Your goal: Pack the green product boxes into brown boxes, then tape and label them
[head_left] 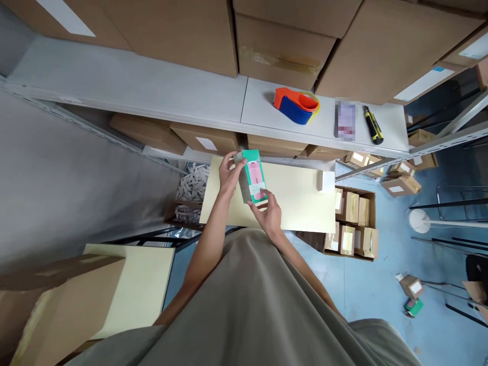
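A small green and pink carton (253, 177) is held above a pale yellow table (301, 198). My left hand (230, 173) grips its far upper end, fingers curled around the edge. Its near lower end sits in the pinching fingers of my right hand (269, 212). The carton lies lengthwise between both hands, its printed pink face turned up. A small white box (326, 180) stands on the table's right edge, apart from my hands.
A grey shelf (152, 86) carries large cardboard boxes, an orange and blue tape dispenser (296, 105) and a yellow utility knife (372, 125). An open box of small parcels (353, 221) stands on the blue floor at right. A bin of white pieces (192, 185) is left of the table.
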Demonstrator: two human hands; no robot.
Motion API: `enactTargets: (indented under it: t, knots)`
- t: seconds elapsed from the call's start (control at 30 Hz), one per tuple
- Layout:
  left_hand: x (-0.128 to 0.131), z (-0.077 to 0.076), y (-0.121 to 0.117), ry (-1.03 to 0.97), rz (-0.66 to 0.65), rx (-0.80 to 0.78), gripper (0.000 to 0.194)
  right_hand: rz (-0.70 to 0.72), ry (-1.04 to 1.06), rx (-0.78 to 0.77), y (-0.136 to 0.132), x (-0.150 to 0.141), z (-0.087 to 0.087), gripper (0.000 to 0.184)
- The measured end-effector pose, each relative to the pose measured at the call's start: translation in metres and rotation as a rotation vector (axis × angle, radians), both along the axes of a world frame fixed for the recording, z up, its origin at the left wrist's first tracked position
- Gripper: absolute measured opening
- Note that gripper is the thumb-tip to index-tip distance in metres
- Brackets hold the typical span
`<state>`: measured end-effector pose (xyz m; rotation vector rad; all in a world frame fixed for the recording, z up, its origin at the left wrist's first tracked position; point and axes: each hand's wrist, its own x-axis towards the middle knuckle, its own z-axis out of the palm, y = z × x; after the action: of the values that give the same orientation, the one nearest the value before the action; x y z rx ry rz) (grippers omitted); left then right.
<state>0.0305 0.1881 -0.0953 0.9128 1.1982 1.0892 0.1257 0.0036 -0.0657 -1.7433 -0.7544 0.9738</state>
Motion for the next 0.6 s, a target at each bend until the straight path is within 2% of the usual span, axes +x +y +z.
enactTargets:
  t: [0.1, 0.27, 0.4, 0.5, 0.6]
  knots:
    - [0.004, 0.005, -0.003, -0.004, -0.039, 0.041, 0.062, -0.069, 0.098, 0.02, 0.003, 0.007, -0.007, 0.054]
    - [-0.007, 0.009, -0.002, -0.184, -0.092, -0.103, 0.081, -0.182, 0.643, 0.095, 0.008, 0.027, -0.018, 0.045]
    - [-0.003, 0.006, -0.009, -0.299, -0.209, -0.161, 0.075, -0.203, 0.973, 0.033, 0.01, 0.031, -0.02, 0.032]
    - [0.006, 0.004, -0.013, -0.339, -0.268, -0.124, 0.068, -0.181, 1.115, -0.014, 0.013, 0.03, -0.022, 0.026]
    - [0.007, 0.003, -0.009, -0.321, -0.251, -0.082, 0.065, -0.156, 1.1, -0.04, 0.014, 0.033, -0.024, 0.03]
